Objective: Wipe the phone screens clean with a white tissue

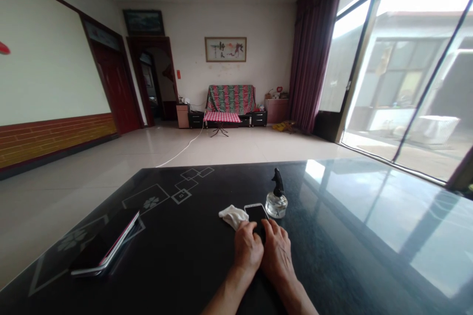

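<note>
A smartphone (255, 212) with a white frame and dark screen lies low over the black table, its lower part hidden by my hands. My left hand (249, 247) is closed at the phone's lower left edge, thumb bent over it. Along the right edge my right hand (277, 250) has its fingers curled around the phone. A crumpled white cloth (232, 215) lies just left of the phone, close to my left knuckles. Beyond my right fingers stands a clear spray bottle (276, 205) with a black trigger head, upright and apart from my hand.
The glossy black table (177, 251) has pale square and flower patterns. On its left lies a dark, flat, book-like stack (107, 243) with light edges. A checkered small table (222, 116) stands across the tiled floor, and large windows (402, 69) are at right.
</note>
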{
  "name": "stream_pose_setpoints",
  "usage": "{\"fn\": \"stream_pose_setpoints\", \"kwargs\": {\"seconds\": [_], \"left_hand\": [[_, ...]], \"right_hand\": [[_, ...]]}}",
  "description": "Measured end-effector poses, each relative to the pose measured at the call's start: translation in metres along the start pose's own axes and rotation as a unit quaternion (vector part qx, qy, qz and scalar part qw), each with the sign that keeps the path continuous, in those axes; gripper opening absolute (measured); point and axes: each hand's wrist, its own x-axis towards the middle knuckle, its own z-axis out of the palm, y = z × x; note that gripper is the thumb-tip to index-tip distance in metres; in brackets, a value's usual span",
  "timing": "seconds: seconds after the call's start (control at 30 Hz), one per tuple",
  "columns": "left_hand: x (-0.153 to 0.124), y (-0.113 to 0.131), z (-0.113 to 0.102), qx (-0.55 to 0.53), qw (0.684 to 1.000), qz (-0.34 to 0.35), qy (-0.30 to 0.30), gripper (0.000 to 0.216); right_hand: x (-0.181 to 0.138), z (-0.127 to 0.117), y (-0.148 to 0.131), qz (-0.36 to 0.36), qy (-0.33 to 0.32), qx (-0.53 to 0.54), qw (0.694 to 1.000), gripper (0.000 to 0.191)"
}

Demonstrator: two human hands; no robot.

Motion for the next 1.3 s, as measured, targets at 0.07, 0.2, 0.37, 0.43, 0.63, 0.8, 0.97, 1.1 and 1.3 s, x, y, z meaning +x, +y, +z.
{"fn": "stream_pose_setpoints", "kwargs": {"seconds": [0.07, 0.2, 0.37, 0.43, 0.63, 0.8, 0.97, 1.1, 1.3], "left_hand": [[0.004, 0.004, 0.010, -0.006, 1.000, -0.003, 0.004, 0.038], [0.008, 0.010, 0.024, -0.015, 1.000, -0.002, 0.002, 0.038], [0.014, 0.017, 0.034, -0.018, 1.000, 0.003, -0.006, 0.036], [0.016, 0.020, 0.038, -0.020, 1.000, 0.003, -0.009, 0.036], [0.018, 0.026, 0.044, -0.029, 0.999, 0.011, -0.024, 0.034], [0.018, 0.026, 0.043, -0.031, 0.999, 0.009, -0.022, 0.033], [0.017, 0.025, 0.043, -0.031, 0.999, 0.002, -0.011, 0.034], [0.016, 0.025, 0.043, -0.032, 0.999, -0.003, -0.008, 0.036], [0.012, 0.031, 0.031, -0.043, 0.999, 0.022, -0.018, 0.033]], "right_hand": [[0.004, 0.000, 0.008, 0.005, 0.006, 0.000, 1.000, 0.046], [0.008, 0.000, 0.023, 0.011, 0.018, -0.006, 1.000, 0.046], [0.012, 0.002, 0.037, 0.018, 0.029, -0.017, 0.999, 0.046], [0.014, 0.000, 0.041, 0.022, 0.026, -0.020, 0.999, 0.046], [0.020, -0.005, 0.051, 0.016, 0.027, -0.026, 0.999, 0.046], [0.021, -0.003, 0.053, -0.007, 0.039, -0.020, 0.999, 0.044], [0.021, -0.002, 0.051, -0.024, 0.030, -0.010, 0.999, 0.041], [0.021, -0.004, 0.050, -0.034, 0.033, -0.012, 0.999, 0.041], [0.016, -0.010, 0.047, -0.060, 0.081, -0.051, 0.994, 0.043]]}}
